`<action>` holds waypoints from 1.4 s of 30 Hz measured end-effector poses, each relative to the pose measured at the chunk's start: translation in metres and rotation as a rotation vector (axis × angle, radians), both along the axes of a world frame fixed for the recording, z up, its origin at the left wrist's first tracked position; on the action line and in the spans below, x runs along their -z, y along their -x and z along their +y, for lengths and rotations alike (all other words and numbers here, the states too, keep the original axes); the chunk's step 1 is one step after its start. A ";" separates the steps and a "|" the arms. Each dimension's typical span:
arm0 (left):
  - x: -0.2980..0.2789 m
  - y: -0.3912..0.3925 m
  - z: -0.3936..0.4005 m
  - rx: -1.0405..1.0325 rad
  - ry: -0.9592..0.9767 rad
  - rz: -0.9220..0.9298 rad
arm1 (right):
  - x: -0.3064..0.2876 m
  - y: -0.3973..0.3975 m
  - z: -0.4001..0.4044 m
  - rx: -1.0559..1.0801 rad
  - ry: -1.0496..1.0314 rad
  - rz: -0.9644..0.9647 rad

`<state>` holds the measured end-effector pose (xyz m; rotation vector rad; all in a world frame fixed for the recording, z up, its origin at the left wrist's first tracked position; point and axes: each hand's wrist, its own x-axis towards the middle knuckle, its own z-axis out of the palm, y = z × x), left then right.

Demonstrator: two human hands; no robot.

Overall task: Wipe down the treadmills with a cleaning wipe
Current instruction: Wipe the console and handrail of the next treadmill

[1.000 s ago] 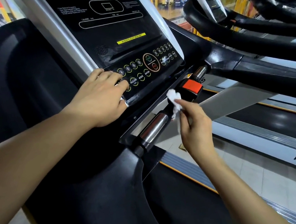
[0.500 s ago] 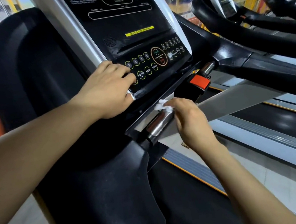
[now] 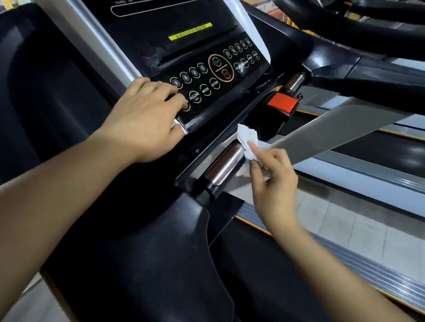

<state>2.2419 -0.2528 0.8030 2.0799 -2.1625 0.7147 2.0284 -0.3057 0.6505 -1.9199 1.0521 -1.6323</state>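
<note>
Pinching crumpled white wipe (image 3: 247,141) with right hand (image 3: 273,181), pressed against chrome grip bar (image 3: 225,167) of treadmill (image 3: 142,255). Left hand (image 3: 144,121) resting on console edge, fingers bent over button panel (image 3: 220,76), holding nothing. Red safety key (image 3: 282,102) just beyond wipe. Second treadmill (image 3: 390,182) alongside, right.
</note>
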 end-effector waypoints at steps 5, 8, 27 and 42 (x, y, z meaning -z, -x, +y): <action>0.000 -0.001 -0.001 -0.010 -0.013 0.002 | 0.017 0.006 0.064 -0.279 0.182 0.177; -0.001 -0.001 -0.001 0.007 0.001 0.002 | 0.011 0.015 0.038 -0.275 0.260 0.299; -0.001 -0.002 0.004 0.014 -0.027 -0.008 | -0.075 -0.013 -0.020 -0.359 0.227 0.831; -0.003 -0.003 0.003 0.026 -0.019 0.061 | -0.062 0.001 0.009 -0.483 0.198 0.650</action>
